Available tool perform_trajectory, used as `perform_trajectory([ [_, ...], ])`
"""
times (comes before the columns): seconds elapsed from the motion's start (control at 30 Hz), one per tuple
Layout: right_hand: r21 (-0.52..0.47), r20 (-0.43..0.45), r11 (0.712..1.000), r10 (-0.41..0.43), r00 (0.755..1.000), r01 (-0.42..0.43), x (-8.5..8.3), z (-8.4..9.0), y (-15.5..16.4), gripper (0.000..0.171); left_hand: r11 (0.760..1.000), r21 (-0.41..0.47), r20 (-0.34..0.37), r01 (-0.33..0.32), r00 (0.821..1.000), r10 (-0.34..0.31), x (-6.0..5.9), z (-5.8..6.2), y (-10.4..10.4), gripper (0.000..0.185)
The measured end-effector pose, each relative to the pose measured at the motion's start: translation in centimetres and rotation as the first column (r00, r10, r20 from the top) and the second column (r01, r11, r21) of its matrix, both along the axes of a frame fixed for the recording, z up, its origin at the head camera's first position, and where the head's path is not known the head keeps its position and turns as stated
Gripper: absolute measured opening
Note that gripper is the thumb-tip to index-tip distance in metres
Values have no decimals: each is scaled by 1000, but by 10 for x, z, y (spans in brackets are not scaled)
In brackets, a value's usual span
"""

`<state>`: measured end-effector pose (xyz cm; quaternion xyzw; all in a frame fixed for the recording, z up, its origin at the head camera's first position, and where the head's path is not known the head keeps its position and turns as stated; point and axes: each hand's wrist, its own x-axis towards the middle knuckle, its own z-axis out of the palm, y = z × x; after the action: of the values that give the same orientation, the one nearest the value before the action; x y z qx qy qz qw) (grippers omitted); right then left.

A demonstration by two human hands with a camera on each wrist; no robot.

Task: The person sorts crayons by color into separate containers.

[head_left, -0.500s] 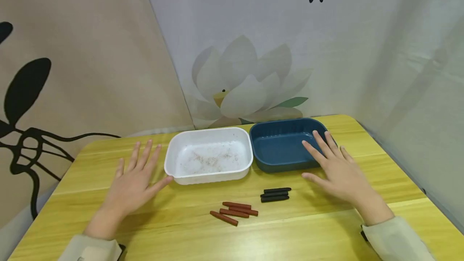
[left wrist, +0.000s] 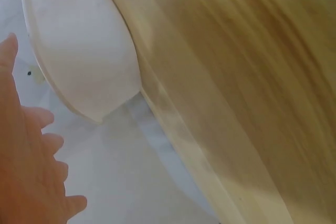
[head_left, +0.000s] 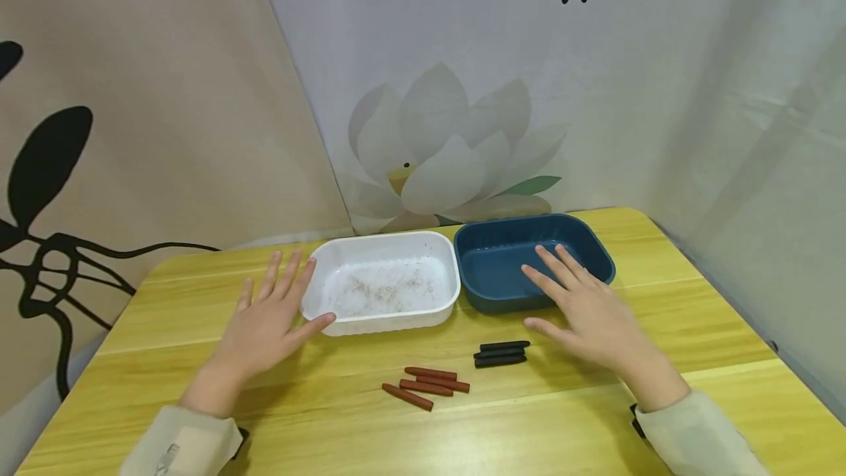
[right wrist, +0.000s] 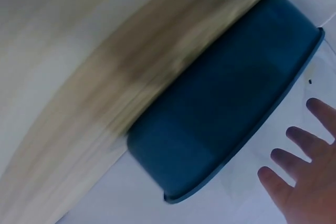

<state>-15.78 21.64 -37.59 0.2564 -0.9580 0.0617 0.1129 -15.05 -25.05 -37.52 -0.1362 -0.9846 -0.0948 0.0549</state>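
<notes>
Fingers of the left hand [head_left: 267, 325] spread wide and straight, palm down, holding nothing; fingertips reach the near-left corner of the white tub [head_left: 370, 241], thumb pointing at its near wall. Left wrist view shows the same tub's outer wall [left wrist: 84, 51] just beside the fingers [left wrist: 31, 145], with blurred wood grain to the right. Right hand [head_left: 588, 314] likewise flat and splayed, gripping nothing; its fingertips lie over the near rim of the blue tub [head_left: 595, 241], thumb stretched left toward the black sticks [head_left: 501, 355]. Right wrist view, blurred, shows the blue tub's side [right wrist: 220, 119] with fingers [right wrist: 299, 171] beside it.

White tub sits left, blue tub right, the two touching at the far-centre of the yellow wooden table [head_left: 542, 424]; white one holds a thin scatter of crumbs. Three black sticks lie together near the right hand. Four brown sticks [head_left: 426, 386] lie nearer, slightly left, between the two hands. Pale sleeves [head_left: 178, 443] cover both wrists. Lotus-printed cloth [head_left: 449, 160] hangs behind the table.
</notes>
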Motion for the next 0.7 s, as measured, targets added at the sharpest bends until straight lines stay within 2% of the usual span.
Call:
perform_trajectory([
  [0.27, -37, -3, 997, 74, 997, -74, 0, 5, -21, 76, 1000, 7, 38, 5, 999, -5, -8, -1, 7, 93],
  [0.7, -125, -11, 971, 204, 979, -204, 6, 3, -56, 66, 1000, 16, 82, 6, 997, -7, -16, -6, 13, 97],
])
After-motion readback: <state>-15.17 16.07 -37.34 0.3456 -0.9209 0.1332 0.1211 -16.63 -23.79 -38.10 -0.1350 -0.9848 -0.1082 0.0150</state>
